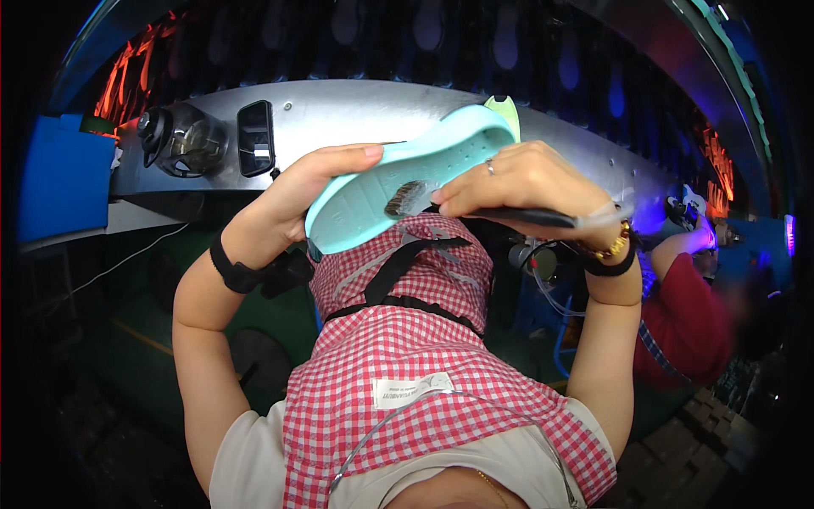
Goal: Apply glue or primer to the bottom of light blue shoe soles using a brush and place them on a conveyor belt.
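Note:
A turquoise shoe sole [449,146] is held up in front of my apron, tilted, with its hollow inner side facing me. My left hand [326,174] is closed around its left end, thumb along the upper rim. In my right hand [530,180] is a brush with a dark handle [538,217], gripped between the fingers. The brush's brown bristles [410,198] touch the inside of the sole near its middle and look wet or filmed over. Behind the sole's far right end, a pale green piece [506,110] shows in part.
A metal bench [326,106] runs across in front of me. On its left stand a clear jug with a black lid [186,140] and a black tray [255,138]. Dark sole shapes [428,25] line the back. A co-worker in red [687,318] is at right; a blue box [68,174] at left.

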`<state>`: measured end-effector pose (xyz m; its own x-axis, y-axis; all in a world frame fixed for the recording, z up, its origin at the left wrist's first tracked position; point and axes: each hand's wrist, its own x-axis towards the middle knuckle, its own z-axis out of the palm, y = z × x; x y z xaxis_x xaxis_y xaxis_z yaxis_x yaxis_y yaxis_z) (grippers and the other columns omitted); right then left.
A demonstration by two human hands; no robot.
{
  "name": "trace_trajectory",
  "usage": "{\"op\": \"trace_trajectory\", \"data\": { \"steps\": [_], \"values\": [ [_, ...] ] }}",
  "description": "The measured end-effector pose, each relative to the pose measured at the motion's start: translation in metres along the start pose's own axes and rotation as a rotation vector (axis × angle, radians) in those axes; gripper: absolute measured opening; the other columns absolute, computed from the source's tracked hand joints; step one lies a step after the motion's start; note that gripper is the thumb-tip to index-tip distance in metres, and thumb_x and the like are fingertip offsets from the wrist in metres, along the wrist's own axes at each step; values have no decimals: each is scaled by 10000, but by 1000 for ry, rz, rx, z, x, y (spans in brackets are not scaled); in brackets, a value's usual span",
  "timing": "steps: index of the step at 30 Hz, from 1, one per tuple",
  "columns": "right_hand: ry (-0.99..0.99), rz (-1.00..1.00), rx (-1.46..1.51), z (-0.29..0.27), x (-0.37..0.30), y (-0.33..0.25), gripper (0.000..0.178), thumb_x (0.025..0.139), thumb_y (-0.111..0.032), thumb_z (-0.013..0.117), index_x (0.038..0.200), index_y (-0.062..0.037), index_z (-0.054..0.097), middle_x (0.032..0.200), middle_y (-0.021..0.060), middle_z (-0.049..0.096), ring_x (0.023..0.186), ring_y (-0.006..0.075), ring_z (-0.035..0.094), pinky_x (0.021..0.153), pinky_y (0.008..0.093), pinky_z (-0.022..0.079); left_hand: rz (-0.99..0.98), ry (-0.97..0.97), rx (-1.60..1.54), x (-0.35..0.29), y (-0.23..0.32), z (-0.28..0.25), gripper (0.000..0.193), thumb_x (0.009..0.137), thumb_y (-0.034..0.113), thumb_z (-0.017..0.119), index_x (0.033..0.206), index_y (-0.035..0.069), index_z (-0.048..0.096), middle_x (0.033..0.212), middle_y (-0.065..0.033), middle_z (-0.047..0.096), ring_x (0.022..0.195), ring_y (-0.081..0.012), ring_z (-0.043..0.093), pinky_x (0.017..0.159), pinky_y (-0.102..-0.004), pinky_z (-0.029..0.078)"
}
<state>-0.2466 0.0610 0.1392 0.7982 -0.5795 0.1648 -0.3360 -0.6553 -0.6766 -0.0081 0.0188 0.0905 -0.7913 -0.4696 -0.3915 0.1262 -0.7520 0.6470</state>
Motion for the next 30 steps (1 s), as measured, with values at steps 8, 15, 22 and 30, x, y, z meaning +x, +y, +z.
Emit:
{"op": "trace_trajectory", "data": {
  "steps": [8, 15, 22, 30],
  "values": [
    [149, 35, 56, 3, -13, 17, 178, 715, -19, 602, 892, -3, 605, 902, 133, 630, 846, 274, 613, 743, 327, 482, 77, 137, 64, -9, 2, -4, 438, 850, 216, 499, 1188, -54, 432, 1069, -136, 546, 890, -150, 575, 762, -227, 469],
    [207, 293, 457, 17, -19, 11, 239, 728, -39, 631, 963, 1, 606, 914, 134, 627, 833, 200, 612, 731, 290, 476, 159, 158, -12, -5, -4, -12, 459, 860, 215, 462, 1224, -53, 382, 1108, -160, 523, 951, -185, 563, 808, -283, 464],
    [576, 388, 780, 60, 3, 29, 153, 747, -8, 599, 890, 42, 618, 862, 125, 633, 685, 108, 582, 629, 214, 475, 252, 42, -264, 14, -21, -11, 476, 854, 244, 423, 1217, -57, 360, 1081, -209, 523, 922, -271, 577, 793, -383, 494],
    [929, 321, 518, 69, 1, 64, 165, 766, -62, 607, 909, 19, 620, 776, 87, 632, 659, 109, 589, 616, 213, 474, 270, 54, -393, 23, -28, -27, 495, 853, 271, 415, 1210, -67, 358, 1061, -239, 526, 903, -316, 582, 747, -435, 510]
  ]
}}
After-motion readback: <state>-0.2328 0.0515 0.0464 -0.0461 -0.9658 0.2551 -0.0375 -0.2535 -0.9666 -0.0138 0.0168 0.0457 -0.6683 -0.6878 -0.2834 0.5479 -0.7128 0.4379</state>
